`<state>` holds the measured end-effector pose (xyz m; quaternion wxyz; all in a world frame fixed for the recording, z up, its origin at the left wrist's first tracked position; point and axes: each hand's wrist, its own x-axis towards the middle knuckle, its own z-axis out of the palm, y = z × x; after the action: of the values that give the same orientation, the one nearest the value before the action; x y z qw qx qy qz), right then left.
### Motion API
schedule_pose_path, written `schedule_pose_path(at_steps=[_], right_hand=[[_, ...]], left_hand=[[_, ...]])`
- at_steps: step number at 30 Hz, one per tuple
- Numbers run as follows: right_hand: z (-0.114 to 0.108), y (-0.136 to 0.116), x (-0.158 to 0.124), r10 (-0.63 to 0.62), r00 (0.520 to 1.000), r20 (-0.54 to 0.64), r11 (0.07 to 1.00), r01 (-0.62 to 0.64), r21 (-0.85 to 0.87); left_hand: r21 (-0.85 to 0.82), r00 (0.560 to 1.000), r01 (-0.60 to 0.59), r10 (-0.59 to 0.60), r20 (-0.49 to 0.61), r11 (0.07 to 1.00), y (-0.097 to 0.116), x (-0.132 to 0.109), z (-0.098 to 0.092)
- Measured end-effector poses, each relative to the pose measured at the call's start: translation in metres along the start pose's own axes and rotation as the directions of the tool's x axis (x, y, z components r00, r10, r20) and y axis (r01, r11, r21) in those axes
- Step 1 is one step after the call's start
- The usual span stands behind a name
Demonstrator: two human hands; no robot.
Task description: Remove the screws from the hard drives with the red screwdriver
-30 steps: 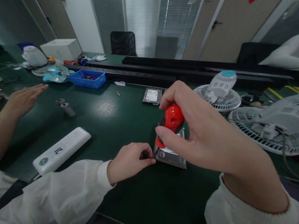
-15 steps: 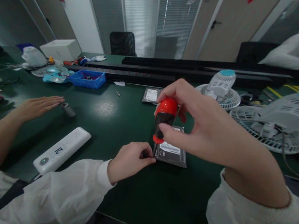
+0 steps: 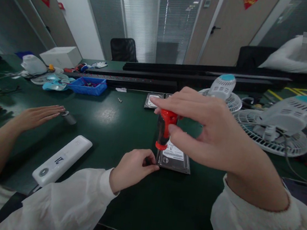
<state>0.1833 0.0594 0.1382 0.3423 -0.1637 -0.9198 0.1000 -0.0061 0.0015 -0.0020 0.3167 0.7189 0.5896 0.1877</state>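
Head view. Right hand (image 3: 209,130) closed around red-and-black screwdriver handle (image 3: 164,129), held upright above near-left corner of hard drive (image 3: 175,157). Hard drive flat on green counter (image 3: 114,121), near centre. Left hand (image 3: 133,168) curled shut, fingertips pinching at drive's near-left corner; object pinched too small to tell. White remote-like device (image 3: 61,160) on counter, left of left hand. Another person's hand (image 3: 38,115) flat on counter at far left, fingertips touching small grey cylinder (image 3: 69,117). Second hard drive (image 3: 153,101) farther back. White fans (image 3: 279,125) at right. Blue tray (image 3: 88,85) at far left.
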Motion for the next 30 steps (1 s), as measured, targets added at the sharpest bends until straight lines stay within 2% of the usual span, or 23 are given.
schedule_pose_path(at_steps=[5, 12, 16, 22, 27, 30], right_hand=[[0.0031, 0.0012, 0.0005, -0.012, 1.0, -0.027, 0.996, 0.01, -0.091], [0.0034, 0.0021, -0.0001, -0.051, 0.999, -0.003, 0.998, 0.051, -0.048], [0.0064, 0.0019, -0.0003, -0.013, 0.999, -0.046, 0.992, 0.008, -0.124], [0.0062, 0.0032, -0.001, -0.05, 0.999, 0.0, 0.999, 0.05, -0.019], [0.0092, 0.0028, 0.001, 0.04, 0.999, 0.0, 0.997, -0.04, -0.072], [0.0088, 0.0009, 0.0016, 0.047, 0.999, 0.009, 0.998, -0.046, -0.05]], left_hand=[[0.0, 1.0, 0.012, -0.012, -0.007, 1.0, 0.0021, 0.0011, 0.0006], [-0.007, 1.0, 0.026, -0.026, -0.002, 1.0, 0.0046, 0.0011, 0.0001], [-0.007, 0.999, 0.033, -0.033, 0.005, 0.999, 0.0046, 0.0014, -0.0007], [-0.015, 1.0, 0.021, -0.021, 0.004, 1.0, 0.0042, 0.0021, -0.0005], [-0.009, 1.0, 0.013, -0.013, 0.001, 1.0, 0.0022, 0.0019, 0.0005], [-0.006, 1.0, 0.015, -0.015, 0.001, 1.0, 0.0013, 0.0021, 0.0011]])
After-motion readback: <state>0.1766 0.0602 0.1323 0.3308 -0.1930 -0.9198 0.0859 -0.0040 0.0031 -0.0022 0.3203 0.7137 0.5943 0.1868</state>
